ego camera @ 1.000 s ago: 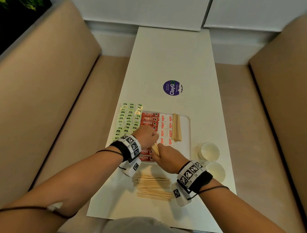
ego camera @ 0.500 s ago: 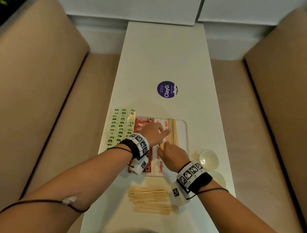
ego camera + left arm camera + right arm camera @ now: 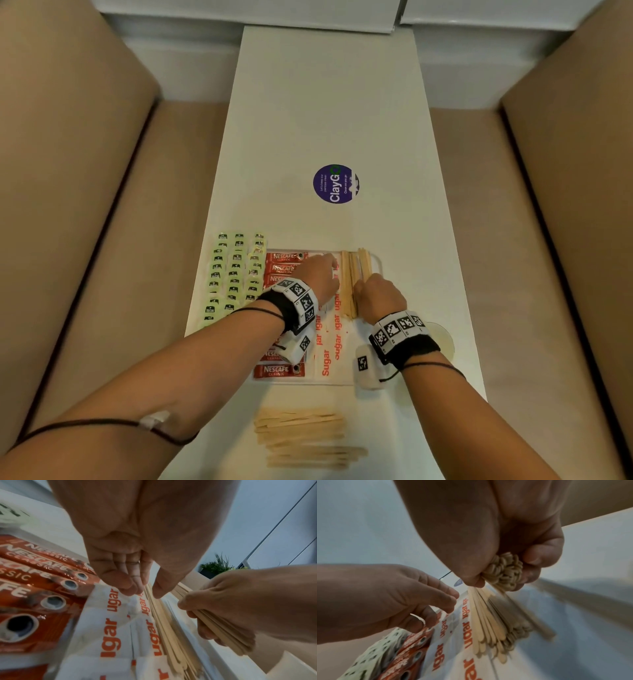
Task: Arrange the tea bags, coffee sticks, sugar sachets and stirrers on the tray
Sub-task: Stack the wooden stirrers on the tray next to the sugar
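Both forearms were bare. Each wrist wore a black band (image 3: 292,310) carrying white tiles printed with black square markers, and a white box (also marked) hung beneath each. A thin black cable (image 3: 102,425) ran along the left forearm under a pale patch, possibly tape; another looped at the right wrist (image 3: 433,367).

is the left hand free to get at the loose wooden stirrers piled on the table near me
Probably yes: the left hand holds nothing, and the loose wooden stirrers lie uncovered on the white table, nearer than the tray.
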Tool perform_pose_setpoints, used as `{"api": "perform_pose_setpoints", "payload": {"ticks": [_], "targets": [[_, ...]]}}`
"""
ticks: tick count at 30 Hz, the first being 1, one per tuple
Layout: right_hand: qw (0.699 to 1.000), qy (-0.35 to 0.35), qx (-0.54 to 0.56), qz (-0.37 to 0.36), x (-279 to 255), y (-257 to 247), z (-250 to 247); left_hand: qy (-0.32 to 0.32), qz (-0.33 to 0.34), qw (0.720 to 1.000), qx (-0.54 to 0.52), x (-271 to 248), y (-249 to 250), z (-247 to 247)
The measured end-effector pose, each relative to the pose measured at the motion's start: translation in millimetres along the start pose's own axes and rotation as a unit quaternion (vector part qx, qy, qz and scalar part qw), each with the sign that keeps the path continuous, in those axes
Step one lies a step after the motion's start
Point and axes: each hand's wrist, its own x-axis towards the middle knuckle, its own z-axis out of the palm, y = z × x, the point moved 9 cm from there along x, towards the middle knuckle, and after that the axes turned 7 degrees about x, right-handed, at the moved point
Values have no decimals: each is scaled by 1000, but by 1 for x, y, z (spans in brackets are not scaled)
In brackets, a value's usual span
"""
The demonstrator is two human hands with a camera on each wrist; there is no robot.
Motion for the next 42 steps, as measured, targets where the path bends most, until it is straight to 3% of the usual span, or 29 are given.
{"api": "perform_pose_setpoints", "payload": {"ticks": [10,17,26,37,42], "targets": [[999,-19,-38,13,6,4,1,-32,8,999,40,7,11,20],[998,12,-49,24,7,5,-5,-45,6,999,27,7,14,24],[997,55,-48,-41,3,0,-10,-31,21,999,37,5,21,17],[994,52,-29,-97,-19,-1,-2,-39,39,998,42,4,26,16],[987,-6,-82,-137,-55,15,29,-48,46,995,68,1,20,18]]}}
